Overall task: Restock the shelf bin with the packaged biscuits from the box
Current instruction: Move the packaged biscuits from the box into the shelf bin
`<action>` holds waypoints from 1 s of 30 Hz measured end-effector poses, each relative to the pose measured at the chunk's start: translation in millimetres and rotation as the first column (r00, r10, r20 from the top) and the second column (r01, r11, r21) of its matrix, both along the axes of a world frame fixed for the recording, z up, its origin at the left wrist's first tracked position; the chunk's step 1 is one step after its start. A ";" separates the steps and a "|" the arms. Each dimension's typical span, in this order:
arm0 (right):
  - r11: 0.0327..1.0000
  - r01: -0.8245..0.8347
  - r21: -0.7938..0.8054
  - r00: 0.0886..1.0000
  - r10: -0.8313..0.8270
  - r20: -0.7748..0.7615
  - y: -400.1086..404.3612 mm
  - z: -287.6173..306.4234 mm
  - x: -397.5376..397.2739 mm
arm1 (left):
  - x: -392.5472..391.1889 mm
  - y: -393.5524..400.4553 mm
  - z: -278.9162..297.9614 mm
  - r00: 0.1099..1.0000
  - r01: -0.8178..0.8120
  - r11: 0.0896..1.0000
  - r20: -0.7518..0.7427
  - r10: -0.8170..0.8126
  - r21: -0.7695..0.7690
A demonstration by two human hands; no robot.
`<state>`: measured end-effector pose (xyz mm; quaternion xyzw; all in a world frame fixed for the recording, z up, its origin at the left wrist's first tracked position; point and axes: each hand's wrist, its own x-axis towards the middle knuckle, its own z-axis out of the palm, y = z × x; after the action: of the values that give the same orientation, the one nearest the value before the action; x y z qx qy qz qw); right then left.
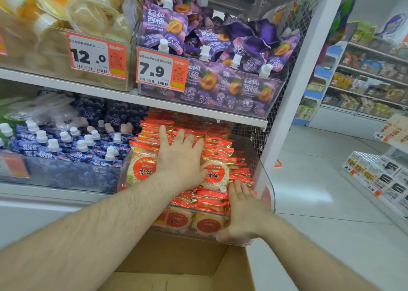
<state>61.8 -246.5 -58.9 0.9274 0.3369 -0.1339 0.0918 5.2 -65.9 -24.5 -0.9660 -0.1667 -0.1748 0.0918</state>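
Observation:
A clear plastic shelf bin on the lower shelf is piled high with orange-and-red packaged biscuits. My left hand lies flat on top of the pile, fingers straight and spread, pressing the packs down. My right hand is at the bin's front right corner, fingers laid over the front packs and thumb below against the bin's clear front wall. A brown cardboard box stands open just below the bin; the part of its inside that I see holds nothing.
Left of the bin sit blue spouted jelly pouches. The shelf above carries purple plum jelly pouches with a 7.9 price tag and clear fruit cups beside a 12.0 tag. A white upright post stands to the right, then an aisle with more shelves.

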 end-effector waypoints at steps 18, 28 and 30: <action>0.988 -0.061 0.142 0.998 0.065 -0.020 14.6 18.8 -70.8 | -118.5 62.7 -50.4 0.905 0.068 0.287 0.180 0.386 -0.955; 0.968 -0.194 0.161 0.979 0.202 -0.029 74.5 26.4 -99.0 | -116.4 48.7 -57.0 0.928 0.168 -0.096 0.124 0.351 -0.981; 0.976 -0.176 0.129 0.982 0.183 -0.051 83.5 23.7 -99.1 | -117.0 50.3 -58.3 0.930 0.159 -0.085 0.121 0.346 -0.984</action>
<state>-37.3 -163.0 -35.2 0.8925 0.4297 -0.1329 0.0351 -111.8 -15.6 -82.7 -0.6573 -0.3219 -0.1523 -0.6642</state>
